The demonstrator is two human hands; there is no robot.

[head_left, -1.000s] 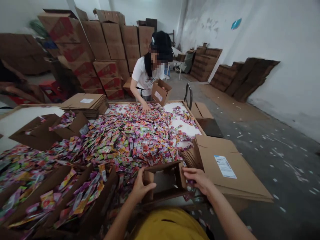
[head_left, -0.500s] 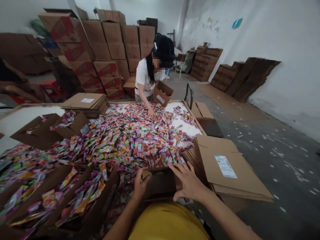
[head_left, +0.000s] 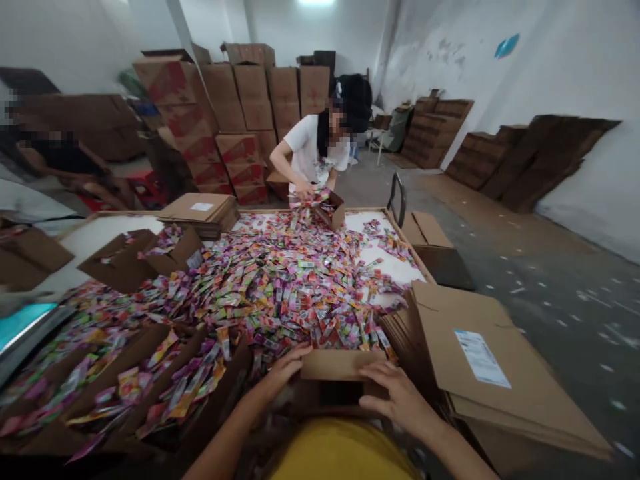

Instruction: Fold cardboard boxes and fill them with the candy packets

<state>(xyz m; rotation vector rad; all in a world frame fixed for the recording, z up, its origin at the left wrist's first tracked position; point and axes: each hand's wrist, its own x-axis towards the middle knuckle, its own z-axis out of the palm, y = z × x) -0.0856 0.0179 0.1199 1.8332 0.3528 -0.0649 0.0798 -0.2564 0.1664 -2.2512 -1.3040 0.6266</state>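
Observation:
Close to my body is a small cardboard box (head_left: 337,367), its dark inside showing and a flap raised along its far side. My left hand (head_left: 284,372) grips the box at its left edge, the thumb not clearly visible. On the other side, my right hand (head_left: 395,392) has its fingers bent over the right end of the flap and the side wall. Just beyond the box spreads a big heap of small colourful wrapped packets (head_left: 280,287). To the left, open cartons (head_left: 193,407) filled with the same packets stand in a row.
Flattened cardboard (head_left: 450,333) is stacked at the right, with a label on top. Across the table a co-worker (head_left: 313,150) handles packets over a box (head_left: 337,210). Another stack of flat cardboard (head_left: 200,213) lies far left. Tall carton piles (head_left: 240,100) line the back.
My view has swung left. The box's flap now stands up between my hands, and my right hand has closed in on it. The co-worker has lifted packets from the heap to their box.

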